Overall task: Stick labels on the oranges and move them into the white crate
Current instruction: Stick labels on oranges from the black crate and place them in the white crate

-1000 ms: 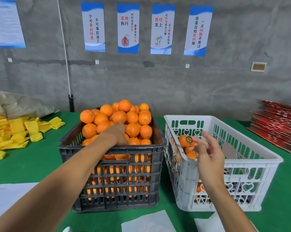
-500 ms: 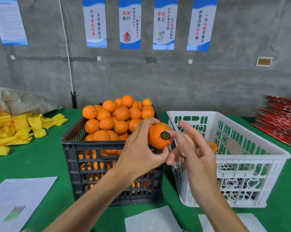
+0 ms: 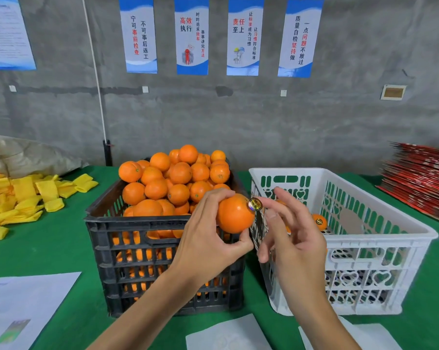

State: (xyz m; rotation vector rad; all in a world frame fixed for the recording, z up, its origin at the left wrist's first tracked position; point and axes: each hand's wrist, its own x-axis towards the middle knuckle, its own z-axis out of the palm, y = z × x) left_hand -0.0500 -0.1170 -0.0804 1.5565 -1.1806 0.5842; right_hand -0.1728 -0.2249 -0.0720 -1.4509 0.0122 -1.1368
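A: Right, left hand gripping orange, raised between black crate and white crate. Why up there?
B: Probably turned rightward so label faces the other hand for pressing on.
A: Right hand?
B: Fingers spread, loosely open, holding nothing; fingertip just beside label, contact unclear.
A: Label stuck?
B: Looks seated on the peel.
A: Other fruit?
B: Heaped in black crate; one labelled orange already down in white crate. Both crates on green tabletop.
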